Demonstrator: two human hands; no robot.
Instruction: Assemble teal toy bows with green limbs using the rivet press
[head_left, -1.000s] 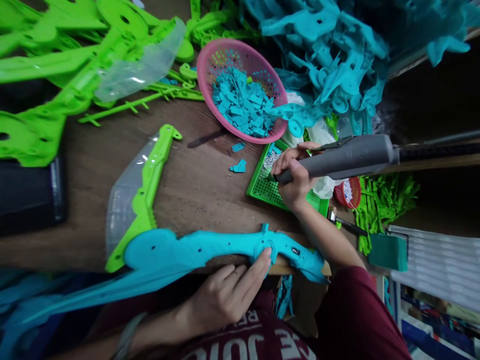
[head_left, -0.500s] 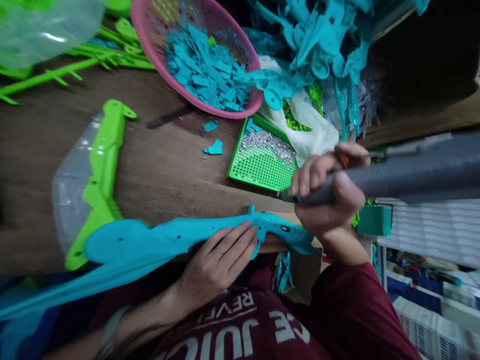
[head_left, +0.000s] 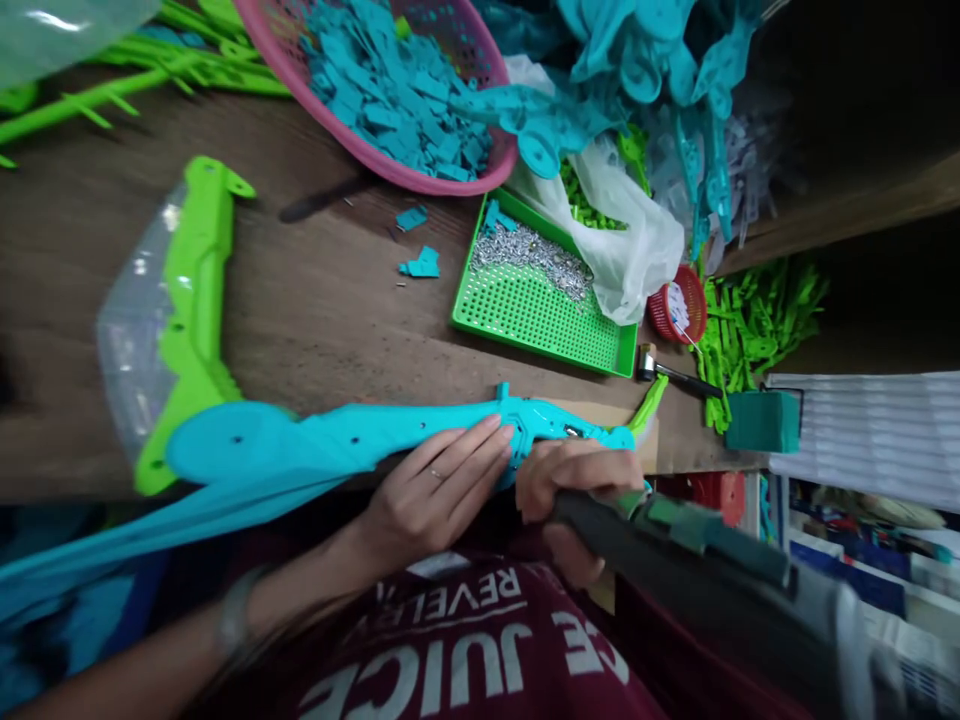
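A long blue plastic part [head_left: 330,440], shaped like a toy gun with a trigger area, lies along the table's front edge, with small dark holes in it. My left hand [head_left: 442,490] rests flat on it near the middle, fingers stretched out. My right hand [head_left: 581,480] is wrapped round a dark grey electric screwdriver [head_left: 675,560], close to the part's right end. The tool's tip is hidden behind the fingers. To the left, a green plastic piece [head_left: 199,270] with a clear sheet touches or lies under the blue part's rounded end.
A green perforated tray [head_left: 544,325] holds many small screws. Behind it stands a pink basket [head_left: 360,150] of blue pieces. Two small blue pieces [head_left: 421,263] lie on the wooden table [head_left: 322,300]. A hammer [head_left: 679,378], a red basket [head_left: 679,305] and green parts [head_left: 757,320] are at right.
My right hand has brought the electric screwdriver down and to the left, from above the table to the blue part's right end. My left hand stays on the part. The view has shifted slightly.
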